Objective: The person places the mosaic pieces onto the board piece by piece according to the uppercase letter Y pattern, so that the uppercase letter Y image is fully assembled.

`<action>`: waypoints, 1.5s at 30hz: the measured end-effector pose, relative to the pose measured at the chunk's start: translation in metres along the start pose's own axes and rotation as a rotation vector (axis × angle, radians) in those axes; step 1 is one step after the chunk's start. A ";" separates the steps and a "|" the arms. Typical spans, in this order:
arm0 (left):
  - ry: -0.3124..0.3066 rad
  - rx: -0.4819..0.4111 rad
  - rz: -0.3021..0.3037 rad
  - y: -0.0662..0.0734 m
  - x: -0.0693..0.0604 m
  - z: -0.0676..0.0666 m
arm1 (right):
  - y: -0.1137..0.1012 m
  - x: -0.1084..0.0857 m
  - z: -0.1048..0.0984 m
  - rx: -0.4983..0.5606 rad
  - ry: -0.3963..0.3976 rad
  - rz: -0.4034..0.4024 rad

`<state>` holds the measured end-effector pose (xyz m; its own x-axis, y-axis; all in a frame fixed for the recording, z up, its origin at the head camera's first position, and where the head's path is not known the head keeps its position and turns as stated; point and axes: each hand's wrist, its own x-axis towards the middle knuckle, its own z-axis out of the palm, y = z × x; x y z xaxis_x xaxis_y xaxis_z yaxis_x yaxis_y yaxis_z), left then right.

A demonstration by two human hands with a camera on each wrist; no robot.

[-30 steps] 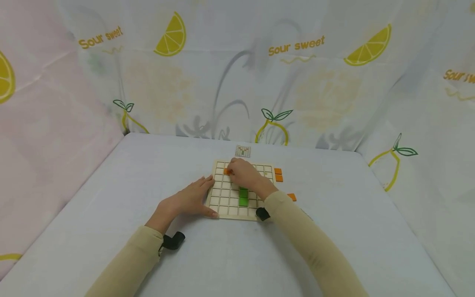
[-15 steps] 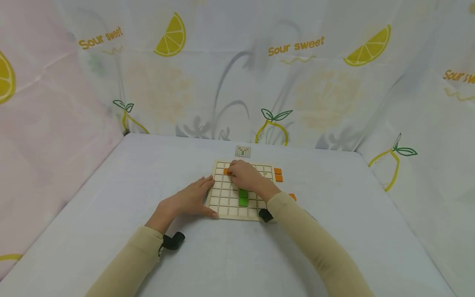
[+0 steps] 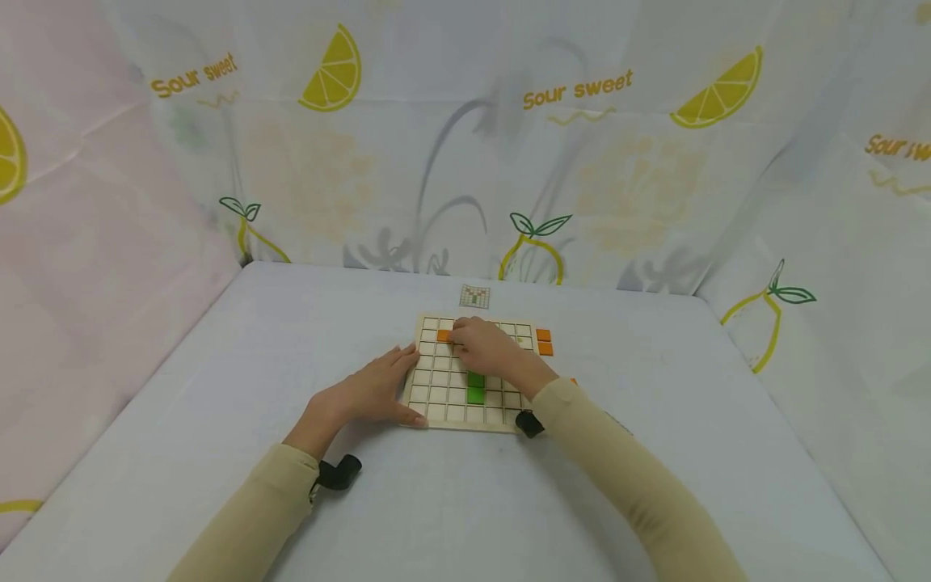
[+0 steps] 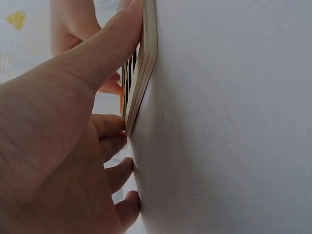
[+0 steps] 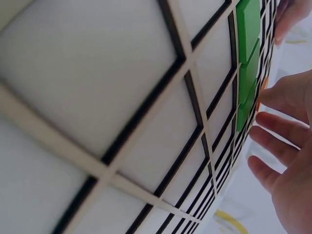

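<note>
A light wooden grid board point(image 3: 440, 394) lies on the table with pale square cells. My left hand point(image 3: 371, 390) rests at its near left corner, thumb on the near edge and fingers along the left side; the left wrist view shows the thumb point(image 4: 109, 53) against the rim. Over the upper part of the board, my right hand point(image 3: 486, 346) pinches at an orange tile point(image 5: 263, 92), mostly hidden by the fingers. An orange tile point(image 3: 444, 335) shows just left of the fingertips. Below the hand, green tiles point(image 3: 476, 394) stand in a column, clearer in the right wrist view.
Two orange tiles point(image 3: 545, 341) lie beside the board's right edge. Another orange tile point(image 3: 574, 381) is partly covered by the right sleeve. A small pattern card point(image 3: 475, 297) lies beyond the board. Printed cloth walls point(image 3: 407, 145) enclose the table's back and sides.
My right forearm has shifted slightly right while its fingertips stay at nearly the same cells. The left hand keeps its place on the board.
</note>
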<state>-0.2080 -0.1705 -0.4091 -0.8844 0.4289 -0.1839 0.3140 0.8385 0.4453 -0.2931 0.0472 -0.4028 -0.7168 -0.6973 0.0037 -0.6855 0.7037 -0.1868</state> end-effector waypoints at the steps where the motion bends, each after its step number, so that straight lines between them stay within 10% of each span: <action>1: 0.001 0.001 0.004 0.000 0.000 0.000 | 0.001 -0.001 0.000 0.000 0.003 -0.005; 45: -0.013 0.023 -0.007 -0.004 0.005 0.001 | 0.040 -0.053 -0.010 -0.010 0.076 -0.047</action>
<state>-0.2137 -0.1707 -0.4125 -0.8823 0.4268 -0.1983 0.3154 0.8490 0.4239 -0.2838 0.1143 -0.4004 -0.6909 -0.7178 0.0866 -0.7198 0.6717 -0.1752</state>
